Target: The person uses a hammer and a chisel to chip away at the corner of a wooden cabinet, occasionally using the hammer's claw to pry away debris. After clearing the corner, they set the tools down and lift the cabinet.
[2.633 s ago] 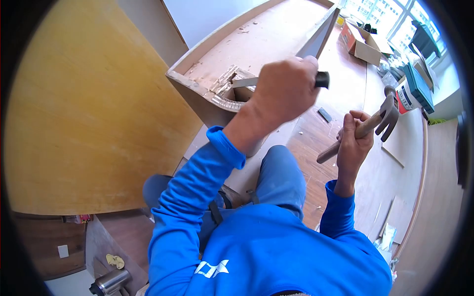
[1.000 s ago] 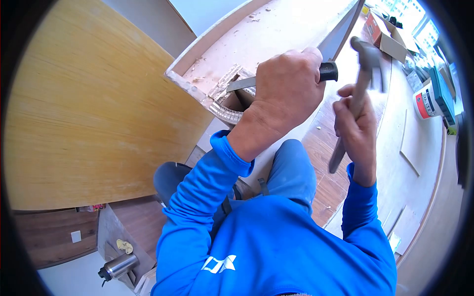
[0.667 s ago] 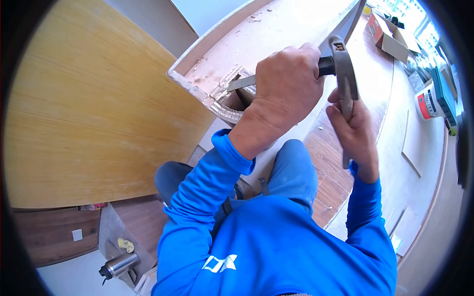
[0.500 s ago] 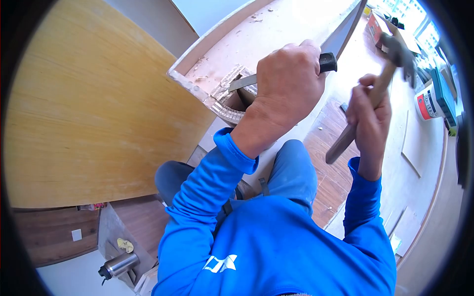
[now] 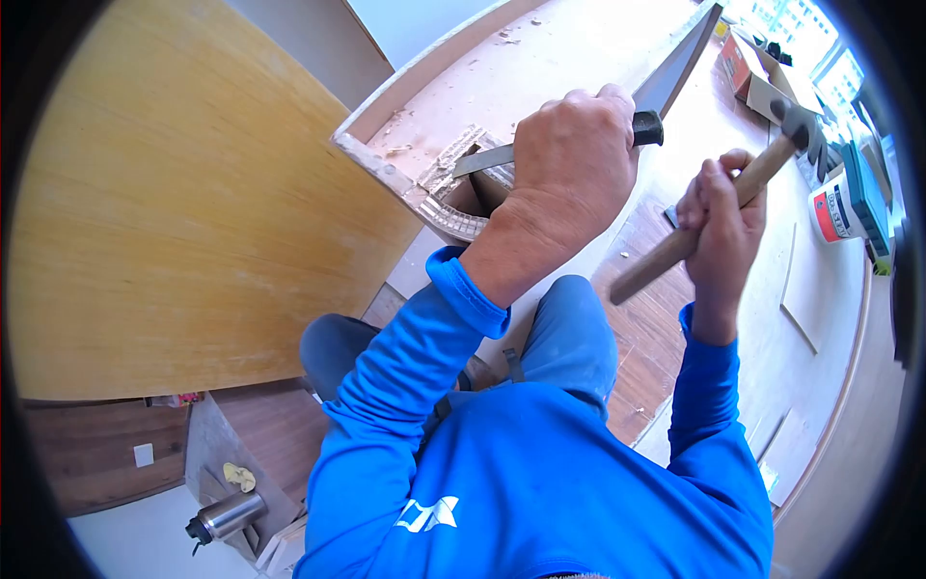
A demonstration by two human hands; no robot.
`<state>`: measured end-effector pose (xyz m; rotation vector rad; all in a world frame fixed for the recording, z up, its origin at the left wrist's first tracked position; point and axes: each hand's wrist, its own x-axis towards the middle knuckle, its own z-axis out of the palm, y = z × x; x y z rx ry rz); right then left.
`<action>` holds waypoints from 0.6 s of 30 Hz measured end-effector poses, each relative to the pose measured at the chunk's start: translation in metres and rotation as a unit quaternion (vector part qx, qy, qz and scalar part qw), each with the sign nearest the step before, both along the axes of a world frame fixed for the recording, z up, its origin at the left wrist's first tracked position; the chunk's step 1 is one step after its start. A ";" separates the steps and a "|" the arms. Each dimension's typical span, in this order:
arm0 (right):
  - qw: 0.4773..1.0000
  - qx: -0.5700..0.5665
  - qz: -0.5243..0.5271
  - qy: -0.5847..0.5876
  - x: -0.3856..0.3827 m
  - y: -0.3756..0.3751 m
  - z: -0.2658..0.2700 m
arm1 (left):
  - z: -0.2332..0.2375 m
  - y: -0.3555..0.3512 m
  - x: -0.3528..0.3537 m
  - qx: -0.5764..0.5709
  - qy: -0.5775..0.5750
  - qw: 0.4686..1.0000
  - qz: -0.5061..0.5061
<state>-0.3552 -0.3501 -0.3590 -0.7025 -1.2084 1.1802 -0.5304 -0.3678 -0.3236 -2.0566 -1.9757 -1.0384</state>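
My left hand [image 5: 576, 154] is closed around a chisel [image 5: 485, 159]. Its black handle end sticks out on the right of my fist, and the flat metal blade points left. The blade tip rests by the ragged layered rim of a square hole [image 5: 470, 200] at the corner of a pale, raised-edged panel [image 5: 569, 43]. In my right hand [image 5: 725, 227] is a hammer [image 5: 656, 269], gripped midway along its wooden handle. The dark hammer head is up and to the right, apart from the chisel handle.
Chips lie scattered on the panel. A large yellowish wooden board [image 5: 193, 212] stands on the left. A metal bottle [image 5: 231, 516] lies lower left. On the right are a white bucket [image 5: 835, 209], an open cardboard box [image 5: 757, 82] and flat boards on the floor.
My right hand has tilted the hammer, its head dropping lower and further right while the handle end swings left. The left hand and chisel stay almost in place.
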 end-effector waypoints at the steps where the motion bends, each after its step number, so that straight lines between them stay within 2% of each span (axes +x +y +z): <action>1: 1.000 0.001 0.003 0.015 -0.006 -0.007 -0.009 | 0.000 0.000 0.000 0.015 -0.003 1.000 -0.002; 2: 0.988 -0.009 0.044 -0.146 0.002 -0.014 -0.020 | 0.001 0.001 -0.001 0.030 -0.005 1.000 -0.004; 3: 0.940 0.075 0.066 -0.327 -0.002 -0.022 -0.010 | -0.001 0.003 -0.001 0.031 -0.004 1.000 -0.003; 5: 0.936 0.139 0.068 -0.317 0.014 -0.004 -0.022 | -0.007 0.004 0.000 0.026 0.022 0.999 0.007; 6: 0.950 0.018 0.072 -0.303 0.014 -0.010 -0.006 | -0.006 0.002 0.000 0.025 0.022 0.999 0.007; 7: 0.963 0.006 0.044 -0.265 0.013 -0.007 -0.010 | -0.006 0.001 0.001 -0.002 0.024 1.000 -0.005; 9: 0.991 -0.036 0.048 -0.116 0.009 -0.009 -0.008 | 0.003 -0.010 0.004 -0.028 0.027 0.999 -0.017; 12: 0.993 0.002 0.013 -0.119 0.013 0.000 -0.013 | 0.024 -0.032 0.014 0.137 0.052 0.989 -0.030; 15: 0.992 0.005 0.019 -0.127 0.012 0.003 -0.011 | 0.012 -0.005 0.007 0.143 0.026 0.989 -0.038; 16: 0.992 -0.009 0.030 -0.123 0.012 0.004 -0.012 | 0.012 -0.005 0.004 0.093 0.015 0.994 -0.047; 18: 0.991 -0.006 0.025 -0.131 0.012 0.005 -0.014 | 0.009 0.001 -0.001 0.066 0.023 0.997 -0.029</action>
